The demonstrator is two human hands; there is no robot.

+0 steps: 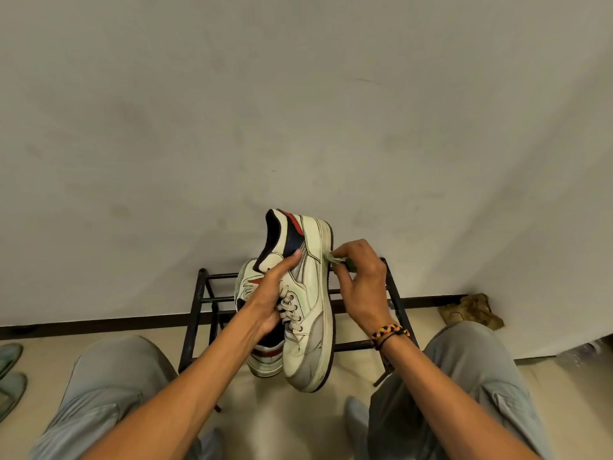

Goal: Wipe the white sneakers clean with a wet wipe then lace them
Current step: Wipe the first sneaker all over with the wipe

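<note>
Fig.: wiping stage, head view. Left hand (pixel 265 300) holds the raised sneaker (pixel 305 293) at mid-upper, thumb along the collar, remaining fingers curled round the laces/tongue area; the shoe hangs in the air above the black metal rack (pixel 199 310), heel up and away, toe toward the person. Right hand (pixel 361 277) pinches a crumpled wet wipe (pixel 335 258) between thumb and fingertips, pressed to the midsole edge near the heel. Second sneaker (pixel 247 287) sits behind the first on the rack, partly hidden.

Handling (judgement): shoe is light, w/ stiff sole and softer, yielding upper; grip over the laced throat, as here, gives a steady counter-force to the rubbing. Smooth leather-like panels are prob. slippery when damp, so hold at laces or collar, not the wet side. Wipe is limp and thin; keep bunched to scrub. Laces look already threaded on this shoe; lacing step not yet reached.
</note>
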